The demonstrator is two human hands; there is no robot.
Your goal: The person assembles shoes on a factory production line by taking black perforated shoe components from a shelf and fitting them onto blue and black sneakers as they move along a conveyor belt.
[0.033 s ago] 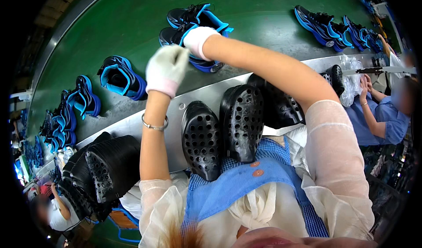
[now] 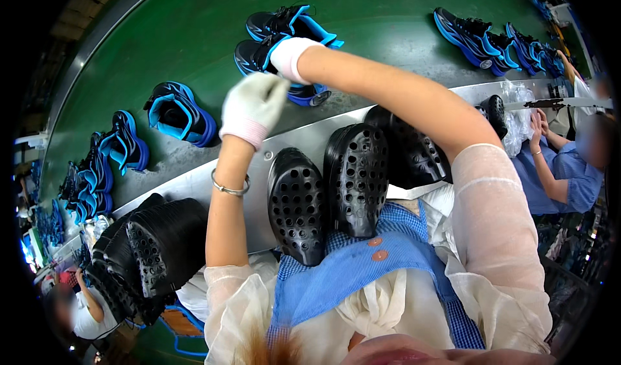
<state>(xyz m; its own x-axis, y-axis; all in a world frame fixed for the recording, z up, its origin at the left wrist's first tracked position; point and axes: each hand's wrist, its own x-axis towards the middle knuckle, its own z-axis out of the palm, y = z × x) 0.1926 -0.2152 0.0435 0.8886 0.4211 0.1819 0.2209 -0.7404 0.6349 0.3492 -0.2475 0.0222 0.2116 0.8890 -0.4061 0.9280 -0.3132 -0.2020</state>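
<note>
Both my hands wear white gloves and meet at a pair of black and blue sneakers on the conveyor. My right hand (image 2: 294, 57) lies over the opening of the nearer sneaker (image 2: 248, 55); its fingers are curled in and mostly hidden. The farther sneaker (image 2: 264, 24) stands just behind. My left hand (image 2: 253, 107) is closed, thumb and fingertips drawn together beside the right hand at the shoe's near side. What either hand pinches is too small or hidden to make out. Black perforated shoe lasts (image 2: 357, 177) stand upright along the near ledge, close to my apron.
The green conveyor (image 2: 381, 22) carries more sneakers (image 2: 178, 114) at left and others (image 2: 462, 35) at far right. A stack of black lasts (image 2: 165, 242) stands at lower left. Co-workers sit on both sides, one in a blue garment (image 2: 550, 177) at right with clear plastic bags (image 2: 516, 116).
My left hand has shifted a little to the right and closer to my right hand. The right hand and the sneakers stay nearly where they were.
</note>
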